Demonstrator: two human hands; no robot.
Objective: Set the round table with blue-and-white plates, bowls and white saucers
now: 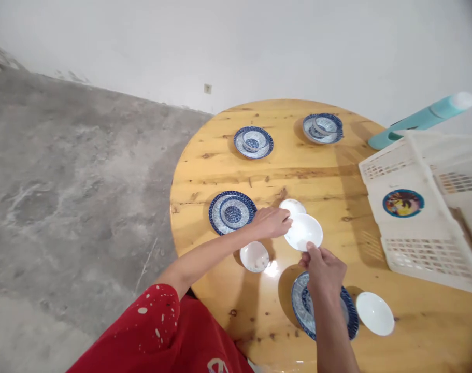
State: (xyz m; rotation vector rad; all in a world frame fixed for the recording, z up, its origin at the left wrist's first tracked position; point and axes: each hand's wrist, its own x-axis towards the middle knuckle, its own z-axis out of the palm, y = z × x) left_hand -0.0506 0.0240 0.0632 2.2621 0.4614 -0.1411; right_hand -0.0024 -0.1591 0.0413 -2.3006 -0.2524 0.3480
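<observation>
In the head view my right hand (326, 267) pinches the near rim of a white bowl (304, 231) between thumb and fingers. My left hand (273, 223) is closed at that bowl's left rim. Just behind, partly covered, is a second white bowl (292, 206); whether the left fingers touch it too, I cannot tell. Beneath my left forearm stands another white bowl (254, 257), near a blue-patterned plate with a dish on it (232, 213). My right forearm crosses over a blue-rimmed plate (302, 305), with a further white bowl (375, 313) to its right.
Two more blue-rimmed plates, a left one (253, 151) and a right one (324, 138), stand at the back of the round wooden table (204, 176), each with a smaller piece on it. A white plastic crate (406, 233) and a turquoise cylindrical object (418, 122) occupy the right side.
</observation>
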